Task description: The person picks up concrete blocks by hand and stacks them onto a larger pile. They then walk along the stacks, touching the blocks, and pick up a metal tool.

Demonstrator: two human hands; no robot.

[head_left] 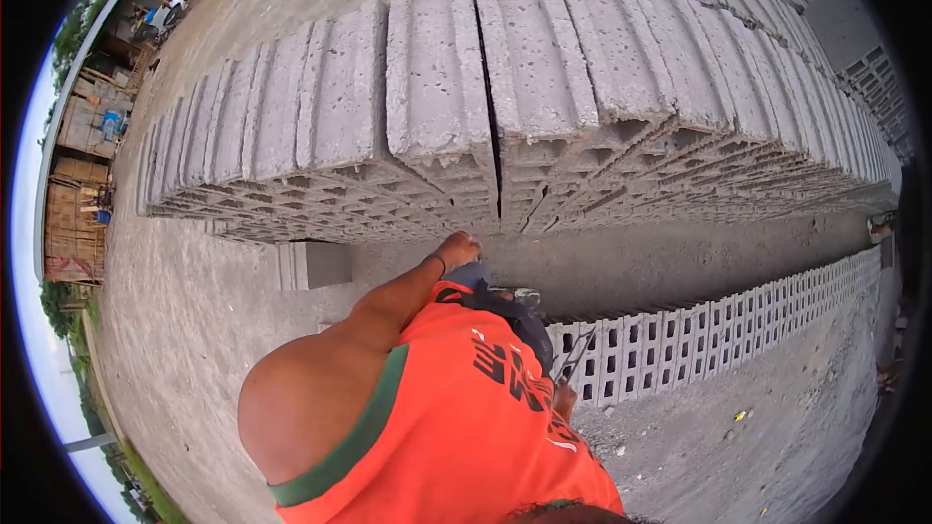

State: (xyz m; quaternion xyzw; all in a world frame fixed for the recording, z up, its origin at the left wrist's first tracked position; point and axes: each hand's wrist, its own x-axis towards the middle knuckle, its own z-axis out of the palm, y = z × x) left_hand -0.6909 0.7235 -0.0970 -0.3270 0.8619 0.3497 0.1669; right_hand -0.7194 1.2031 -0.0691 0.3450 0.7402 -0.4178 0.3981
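My left hand point(461, 249) is closed, in front of the lower part of a tall stack of grey hollow concrete blocks point(437, 68). Whether anything sits inside its curled fingers is hidden. A dark band circles that wrist. Beside my orange shirt, my right hand point(565, 400) is partly covered by my body. It is closed around a thin dark metal rod tool point(577, 354), whose bars cross in front of a low row of hollow blocks point(660, 354).
One block point(316, 265) stands on the ground left of my left hand. A strip of bare ground point(680, 257) runs between the tall stack and the low row. At the right edge, part of another person point(885, 281) shows. Sheds point(83, 204) stand far left.
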